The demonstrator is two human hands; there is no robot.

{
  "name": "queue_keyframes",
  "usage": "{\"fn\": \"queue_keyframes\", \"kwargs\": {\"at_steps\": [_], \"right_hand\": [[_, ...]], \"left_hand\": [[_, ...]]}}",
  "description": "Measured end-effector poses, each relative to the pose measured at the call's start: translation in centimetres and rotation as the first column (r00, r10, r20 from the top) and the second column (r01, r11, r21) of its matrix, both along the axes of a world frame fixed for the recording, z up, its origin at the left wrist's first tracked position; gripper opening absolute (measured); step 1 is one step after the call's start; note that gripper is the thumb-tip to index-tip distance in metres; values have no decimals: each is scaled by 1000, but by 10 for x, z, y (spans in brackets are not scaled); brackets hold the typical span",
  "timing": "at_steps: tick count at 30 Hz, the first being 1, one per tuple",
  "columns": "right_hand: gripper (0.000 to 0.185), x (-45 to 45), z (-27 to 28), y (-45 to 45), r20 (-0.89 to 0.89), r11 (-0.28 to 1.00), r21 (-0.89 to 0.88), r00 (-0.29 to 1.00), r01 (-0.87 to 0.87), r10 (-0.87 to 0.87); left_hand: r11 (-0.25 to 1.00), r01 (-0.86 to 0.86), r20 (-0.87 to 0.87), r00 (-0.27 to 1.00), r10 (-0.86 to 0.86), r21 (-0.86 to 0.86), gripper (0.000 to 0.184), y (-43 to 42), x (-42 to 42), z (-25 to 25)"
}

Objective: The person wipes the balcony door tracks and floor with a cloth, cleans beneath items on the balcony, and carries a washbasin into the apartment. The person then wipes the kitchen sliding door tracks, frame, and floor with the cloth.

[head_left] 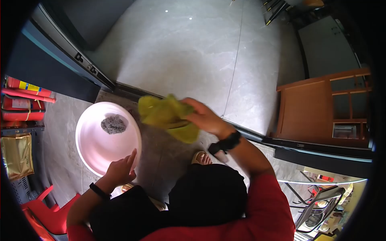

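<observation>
A yellow-green cloth (167, 116), bunched and slightly blurred, hangs from my right hand (207, 116), whose fingers are closed on it above the floor. To its left stands a round pink basin (102, 152) with a dark grey clump (113, 124) lying inside near its upper right. My left hand (120, 169) is over the basin's lower right rim with the index finger stretched out and the other fingers curled; nothing shows in it. Whether that finger touches the rim is unclear.
A door track (257, 138) crosses the floor beyond my knees. Red extinguishers (24, 104) and a gold bag (18, 156) stand at the left, a red chair (52, 213) at lower left. A wooden cabinet (305, 110) is at right, a folded metal frame (321, 205) at lower right.
</observation>
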State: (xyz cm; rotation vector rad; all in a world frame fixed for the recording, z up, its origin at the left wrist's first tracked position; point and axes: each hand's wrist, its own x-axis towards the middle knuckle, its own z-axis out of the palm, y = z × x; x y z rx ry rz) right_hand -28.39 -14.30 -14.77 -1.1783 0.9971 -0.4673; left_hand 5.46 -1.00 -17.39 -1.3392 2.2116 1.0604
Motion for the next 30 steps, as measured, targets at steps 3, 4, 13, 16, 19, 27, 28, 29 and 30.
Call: {"fn": "queue_keyframes", "kwargs": {"at_steps": [3, 4, 13, 16, 19, 27, 28, 29, 30], "right_hand": [[29, -66, -5, 37, -195, 984, -163, 976, 66, -98], [30, -88, -17, 56, -325, 978, -205, 939, 44, -110], [31, -113, -143, 178, -729, 892, -448, 551, 67, -407], [29, -70, -130, 145, -710, 899, -437, 600, 34, -368], [31, -45, -139, 115, -663, 897, -441, 662, 30, -348], [31, 5, -117, 24, -481, 945, -318, 845, 81, -234], [31, 3, -103, 14, -458, 940, -340, 871, 14, -178], [31, 1, -95, 6, -439, 930, -363, 890, -49, -125], [31, 5, -96, 1, -439, 932, -361, 889, -44, -128]], "left_hand": [[995, -47, -79, 996, 40, -91, 80, 6, 10, -5], [995, -46, -82, 996, 39, -86, 80, 6, 12, -9], [984, -92, -174, 983, 65, -152, 79, 4, 13, -23], [982, -73, -172, 984, 43, -175, 80, 6, 16, -30], [976, -88, -189, 981, 50, -198, 80, 9, 18, -37], [971, -134, -210, 973, 91, -196, 74, 11, 19, -27], [968, -137, -226, 970, 89, -209, 72, 11, 20, -26], [969, -136, -223, 971, 89, -207, 72, 13, 22, -26], [962, -150, -234, 967, 96, -226, 69, 16, 23, -27]]}}
